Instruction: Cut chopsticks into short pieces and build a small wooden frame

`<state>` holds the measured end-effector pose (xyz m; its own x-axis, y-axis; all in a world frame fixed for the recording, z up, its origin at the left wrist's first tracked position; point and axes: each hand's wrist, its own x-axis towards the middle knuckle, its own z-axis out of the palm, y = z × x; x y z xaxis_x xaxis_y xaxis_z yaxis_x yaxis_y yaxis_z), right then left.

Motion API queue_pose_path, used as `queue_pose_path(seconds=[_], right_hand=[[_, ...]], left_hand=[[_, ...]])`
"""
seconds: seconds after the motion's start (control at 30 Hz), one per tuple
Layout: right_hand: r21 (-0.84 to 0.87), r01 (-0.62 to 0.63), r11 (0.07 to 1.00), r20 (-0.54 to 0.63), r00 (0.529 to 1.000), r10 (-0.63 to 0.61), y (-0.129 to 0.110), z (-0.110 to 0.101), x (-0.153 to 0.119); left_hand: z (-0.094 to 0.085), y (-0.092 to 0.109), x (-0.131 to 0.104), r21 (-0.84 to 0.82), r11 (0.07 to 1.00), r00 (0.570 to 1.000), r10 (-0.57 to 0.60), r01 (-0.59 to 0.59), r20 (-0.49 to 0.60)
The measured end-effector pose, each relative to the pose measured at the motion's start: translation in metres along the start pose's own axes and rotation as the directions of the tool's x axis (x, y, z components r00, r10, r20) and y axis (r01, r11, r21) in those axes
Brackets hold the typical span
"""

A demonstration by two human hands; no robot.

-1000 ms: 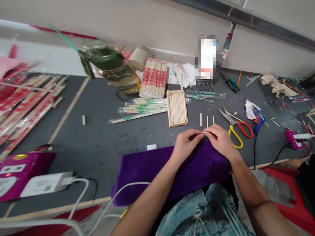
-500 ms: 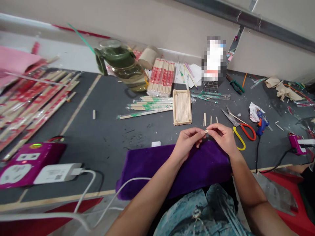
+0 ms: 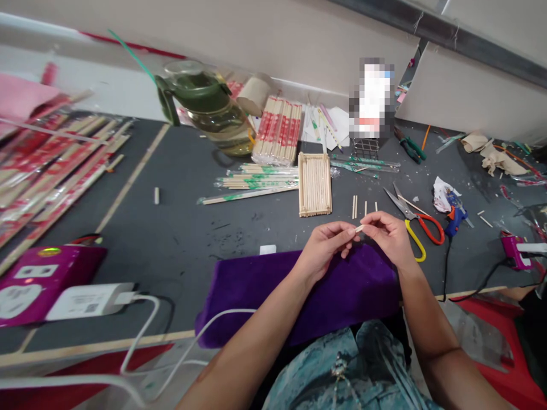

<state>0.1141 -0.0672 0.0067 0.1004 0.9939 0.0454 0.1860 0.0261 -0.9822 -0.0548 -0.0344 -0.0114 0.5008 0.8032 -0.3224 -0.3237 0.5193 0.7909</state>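
Short pale wooden stick pieces (image 3: 359,228) are pinched between the fingertips of both hands, above the far edge of a purple cloth (image 3: 256,290). My left hand (image 3: 328,245) grips them from the left, thumb and fingers together. From the right, my right hand (image 3: 387,236) pinches the same pieces. Just beyond the hands, several short sticks (image 3: 354,206) lie on the dark table. A small rectangular panel of sticks with a raised rim (image 3: 315,185) lies behind and left of them.
Scissors (image 3: 414,216) and a blue glue gun (image 3: 456,219) lie at right. Behind are wrapped chopsticks (image 3: 277,131), a green-lidded jug (image 3: 213,108), pliers (image 3: 410,147) and a blurred-out phone (image 3: 371,99). A purple power socket (image 3: 55,279) with a white cable sits at left.
The view has shifted slightly, so things at left appear farther left. The fingers have moved very little, and the pinched pieces show slightly more between them.
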Motion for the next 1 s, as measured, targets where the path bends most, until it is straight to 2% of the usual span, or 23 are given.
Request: queue_pose_path(seconds=[0.27, 0.6, 0.83, 1.0], right_hand=[[-0.060, 0.042, 0.997, -0.012, 0.999, -0.043, 0.0045, 0.0014, -0.0036], [-0.157, 0.128, 0.979, -0.026, 0.991, -0.134, 0.0021, 0.0026, -0.0054], [-0.174, 0.154, 0.973, -0.007, 0.988, -0.157, 0.0009, 0.0031, -0.0063], [-0.191, 0.175, 0.966, -0.025, 0.983, -0.183, 0.0000, 0.0054, -0.0075]], left_hand=[[0.0000, -0.0001, -0.0001, 0.011, 1.000, 1.000, 0.025, -0.025, -0.003], [0.0024, 0.0006, -0.0025, 0.148, 0.986, 0.994, 0.088, -0.079, -0.058], [0.0010, -0.0023, -0.0018, 0.232, 0.962, 0.986, 0.159, -0.142, -0.057], [0.0011, -0.0019, -0.0020, 0.225, 0.967, 0.989, 0.138, -0.123, -0.052]])
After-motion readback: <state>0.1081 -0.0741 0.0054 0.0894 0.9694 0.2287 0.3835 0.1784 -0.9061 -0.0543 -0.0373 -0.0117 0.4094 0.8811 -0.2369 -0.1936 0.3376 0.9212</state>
